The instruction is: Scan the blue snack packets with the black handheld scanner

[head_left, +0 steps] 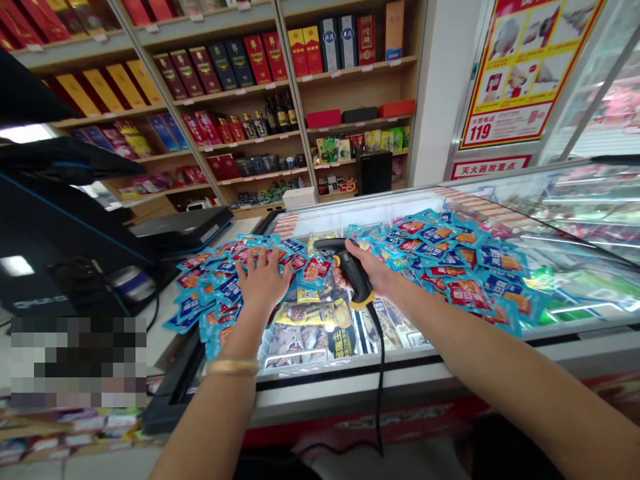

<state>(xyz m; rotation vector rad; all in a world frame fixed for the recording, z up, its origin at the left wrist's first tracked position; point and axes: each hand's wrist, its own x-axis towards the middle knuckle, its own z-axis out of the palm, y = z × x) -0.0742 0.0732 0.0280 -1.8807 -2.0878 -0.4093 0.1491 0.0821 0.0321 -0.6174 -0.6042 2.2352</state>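
Note:
My left hand [263, 280] lies with spread fingers on a pile of small blue snack packets [220, 290], on the left part of a glass-topped freezer [300, 393]. In my right hand [367, 270] is a black and yellow barcode scanner [354, 270], gripped by its handle, its head pointing left toward the pile. From its base a black cable [383, 373] hangs over the freezer's front edge. One packet with a red label [317, 270] lies between my left hand and the scanner. A second heap of similar packets [450, 257] spreads to the right of my right hand.
Frozen goods in yellow packaging [315, 313] show through the glass. At left stand a dark checkout machine [45, 220] and a black flat device [183, 227] on the counter. Shelves with boxed bottles [225, 63] line the back wall; a fire-safety poster [530, 73] hangs at right.

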